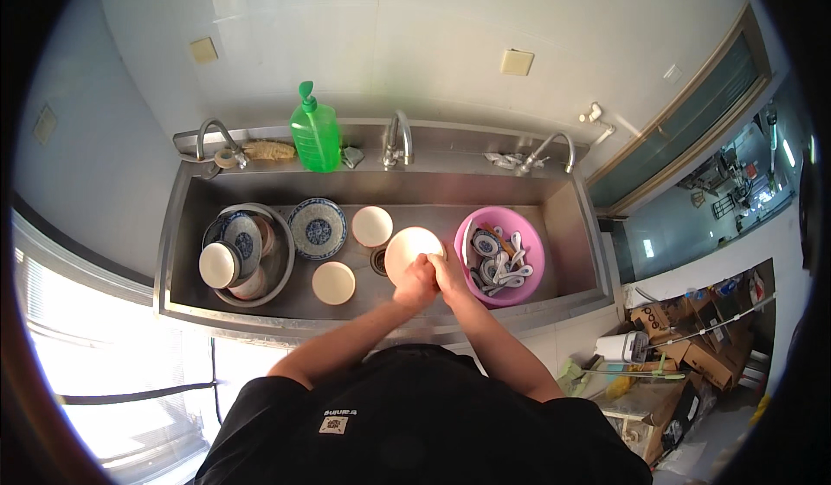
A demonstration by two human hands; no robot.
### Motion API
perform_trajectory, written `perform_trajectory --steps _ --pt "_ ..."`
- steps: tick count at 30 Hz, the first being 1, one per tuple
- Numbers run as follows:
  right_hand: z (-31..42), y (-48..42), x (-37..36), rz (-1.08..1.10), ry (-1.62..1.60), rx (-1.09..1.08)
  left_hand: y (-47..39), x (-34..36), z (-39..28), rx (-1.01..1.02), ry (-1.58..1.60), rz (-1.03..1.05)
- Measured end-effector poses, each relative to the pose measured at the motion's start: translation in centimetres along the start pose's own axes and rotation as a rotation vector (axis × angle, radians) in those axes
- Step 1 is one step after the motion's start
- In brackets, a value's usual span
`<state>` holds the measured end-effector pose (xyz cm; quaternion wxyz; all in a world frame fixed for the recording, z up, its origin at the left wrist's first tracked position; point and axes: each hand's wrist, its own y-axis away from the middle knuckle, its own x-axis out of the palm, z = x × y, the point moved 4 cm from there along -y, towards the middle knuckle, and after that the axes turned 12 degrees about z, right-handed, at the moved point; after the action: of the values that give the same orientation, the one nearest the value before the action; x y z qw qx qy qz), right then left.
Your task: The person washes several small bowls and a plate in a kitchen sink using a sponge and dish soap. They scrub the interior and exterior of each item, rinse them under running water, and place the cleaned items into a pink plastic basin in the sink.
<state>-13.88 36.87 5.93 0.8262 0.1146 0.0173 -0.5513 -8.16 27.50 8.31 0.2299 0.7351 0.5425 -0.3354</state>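
Note:
Both hands meet over the near right part of a large white bowl (406,248), the biggest of three pale bowls on the sink floor. My left hand (417,283) has its fingers curled. My right hand (446,273) presses against it from the right. Whether anything is held between them is hidden. A small white bowl (372,226) sits behind the large one, and a cream bowl (334,283) lies to its left. Farther left is a blue-patterned plate (317,228). Beside my right hand stands a pink plastic basin (536,264) with several ceramic spoons (513,270) and small dishes.
A metal basin (284,277) at the sink's left holds stacked bowls and a patterned dish. Three faucets (397,137) line the back ledge of the steel sink (441,189), near a green soap pump bottle (317,135) and a loofah (268,150). Cardboard boxes (714,361) clutter the right.

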Motion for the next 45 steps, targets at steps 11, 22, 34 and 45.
perform_trajectory --steps 11,22,34,45 --pt "-1.3 -1.6 -2.3 0.077 -0.025 0.164 1.2 -2.1 2.8 0.535 -0.643 0.110" --pt "1.1 -2.3 -2.7 0.479 1.031 -0.071 1.5 -1.0 -1.6 0.583 -0.273 0.201" --pt "-0.8 -0.7 -4.5 0.017 0.269 0.218 -1.1 0.5 -5.2 0.352 0.033 0.079" --pt "1.0 1.2 -2.9 -0.249 0.193 0.142 -2.8 1.1 -3.3 0.081 0.700 0.256"
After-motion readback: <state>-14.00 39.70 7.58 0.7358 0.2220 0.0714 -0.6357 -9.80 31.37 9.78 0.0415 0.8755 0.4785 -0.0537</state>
